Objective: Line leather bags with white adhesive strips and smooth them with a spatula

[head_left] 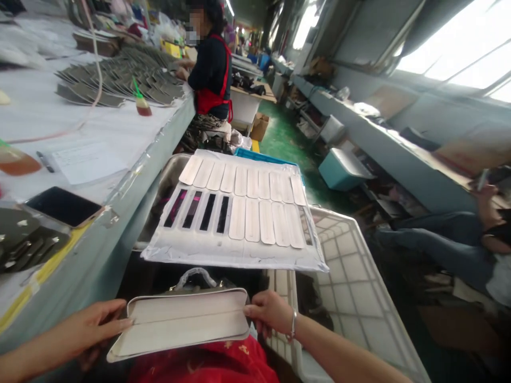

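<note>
My left hand (93,323) and my right hand (270,313) hold the two ends of a cream folded leather piece (183,324), an unfinished bag panel, low in front of me above my red apron (207,364). Fingers of both hands are curled on its edges. Just beyond it lies a white sheet (235,221) carrying two rows of cream oblong strips; several slots at its near left are bare and show dark.
A long white worktable (99,143) runs along my left with a phone (64,206), a pen, paper, glue bottles and fanned grey pieces. A white plastic crate (351,287) stands right of me. A person in a red apron (211,69) works farther along. A seated person's legs (439,239) are at the right.
</note>
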The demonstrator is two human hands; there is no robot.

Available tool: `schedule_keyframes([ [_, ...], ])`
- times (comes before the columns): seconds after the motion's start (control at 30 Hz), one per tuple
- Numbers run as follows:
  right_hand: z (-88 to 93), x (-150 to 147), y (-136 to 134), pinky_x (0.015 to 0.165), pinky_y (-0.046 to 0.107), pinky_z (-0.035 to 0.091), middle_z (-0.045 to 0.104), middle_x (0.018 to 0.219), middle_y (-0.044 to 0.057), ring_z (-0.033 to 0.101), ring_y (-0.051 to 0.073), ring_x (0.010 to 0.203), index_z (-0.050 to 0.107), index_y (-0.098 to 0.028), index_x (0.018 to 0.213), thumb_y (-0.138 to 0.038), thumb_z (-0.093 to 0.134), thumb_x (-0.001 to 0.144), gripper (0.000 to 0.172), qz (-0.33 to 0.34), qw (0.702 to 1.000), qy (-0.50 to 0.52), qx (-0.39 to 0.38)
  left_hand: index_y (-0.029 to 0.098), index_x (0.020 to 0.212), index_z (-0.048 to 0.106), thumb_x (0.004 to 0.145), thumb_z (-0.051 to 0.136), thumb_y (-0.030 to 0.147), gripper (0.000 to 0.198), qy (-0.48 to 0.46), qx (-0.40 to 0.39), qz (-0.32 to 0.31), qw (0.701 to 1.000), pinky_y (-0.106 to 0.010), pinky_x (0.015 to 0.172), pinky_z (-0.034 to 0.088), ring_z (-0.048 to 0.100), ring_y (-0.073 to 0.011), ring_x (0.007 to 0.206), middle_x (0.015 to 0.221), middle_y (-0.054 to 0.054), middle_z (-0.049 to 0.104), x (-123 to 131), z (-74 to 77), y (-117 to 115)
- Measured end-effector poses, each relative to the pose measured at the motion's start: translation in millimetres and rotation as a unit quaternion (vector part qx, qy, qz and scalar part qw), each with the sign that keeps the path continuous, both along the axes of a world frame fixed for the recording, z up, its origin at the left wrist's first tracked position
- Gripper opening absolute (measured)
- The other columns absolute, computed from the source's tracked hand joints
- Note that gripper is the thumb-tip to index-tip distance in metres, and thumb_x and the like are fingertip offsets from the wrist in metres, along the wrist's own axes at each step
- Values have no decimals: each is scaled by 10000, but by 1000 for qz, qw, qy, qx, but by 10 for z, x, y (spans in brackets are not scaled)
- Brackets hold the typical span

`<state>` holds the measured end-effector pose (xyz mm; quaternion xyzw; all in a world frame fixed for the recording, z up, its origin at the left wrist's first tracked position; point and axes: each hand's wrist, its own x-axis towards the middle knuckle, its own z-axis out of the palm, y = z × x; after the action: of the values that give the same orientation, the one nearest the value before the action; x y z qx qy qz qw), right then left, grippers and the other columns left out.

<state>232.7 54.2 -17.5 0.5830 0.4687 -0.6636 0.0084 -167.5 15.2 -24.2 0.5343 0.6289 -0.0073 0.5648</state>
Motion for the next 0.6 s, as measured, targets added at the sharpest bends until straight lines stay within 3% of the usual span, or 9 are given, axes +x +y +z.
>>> schedule_keyframes([
  [0.07, 22, 34, -31, 353, 179, 385, 561, 501, -30, 506, 84, 387, 532, -163, 675, -447, 633, 709, 303, 6, 992, -24, 126, 214, 739, 506, 703, 509, 639, 427, 57, 108, -56, 991, -259, 523, 473, 566, -164, 580, 638, 42, 583, 64, 139, 99],
  [0.17, 157, 15, -13, 583, 223, 489, 643, 776, 20, 598, 117, 637, 570, -171, 982, -434, 695, 668, 428, 6, 931, -33, 363, 210, 993, 528, 713, 585, 512, 416, 103, 296, -70, 947, -355, 859, 432, 564, -243, 952, 1012, -23, 626, 433, 389, 249],
  [0.23, 263, -49, 20, 716, 246, 489, 637, 942, 47, 603, 130, 768, 544, -188, 1105, -387, 679, 704, 468, 49, 887, -17, 459, 196, 1091, 517, 747, 566, 429, 418, 24, 322, -129, 938, -354, 926, 391, 534, -251, 1050, 1136, -67, 595, 809, 499, 334],
  [0.27, 309, -89, 37, 742, 247, 479, 633, 960, 48, 600, 133, 794, 560, -194, 1100, -353, 652, 738, 406, 91, 867, -13, 490, 211, 1113, 522, 776, 535, 380, 378, -22, 310, -169, 935, -331, 912, 400, 546, -231, 1038, 1136, -56, 602, 1000, 527, 372],
  [0.33, 370, -166, 65, 745, 237, 459, 645, 901, 40, 595, 134, 797, 622, -194, 1007, -279, 567, 812, 220, 193, 827, -24, 528, 235, 1091, 571, 790, 509, 303, 315, -95, 284, -236, 924, -281, 849, 428, 584, -197, 960, 1063, -23, 642, 1323, 534, 446],
  [0.4, 394, -220, 83, 721, 225, 443, 656, 823, 35, 592, 134, 773, 657, -187, 914, -228, 482, 865, 187, 272, 794, -57, 541, 244, 1028, 631, 804, 476, 261, 273, -128, 267, -267, 917, -244, 796, 438, 609, -174, 890, 973, 2, 677, 1517, 497, 512],
  [0.6, 339, -241, 50, 699, 225, 421, 665, 835, 33, 591, 139, 772, 650, -177, 902, -223, 467, 878, 191, 313, 770, -115, 544, 239, 1060, 655, 831, 430, 241, 321, -145, 255, -268, 918, -224, 804, 439, 626, -173, 906, 989, 12, 700, 1539, 375, 539],
])
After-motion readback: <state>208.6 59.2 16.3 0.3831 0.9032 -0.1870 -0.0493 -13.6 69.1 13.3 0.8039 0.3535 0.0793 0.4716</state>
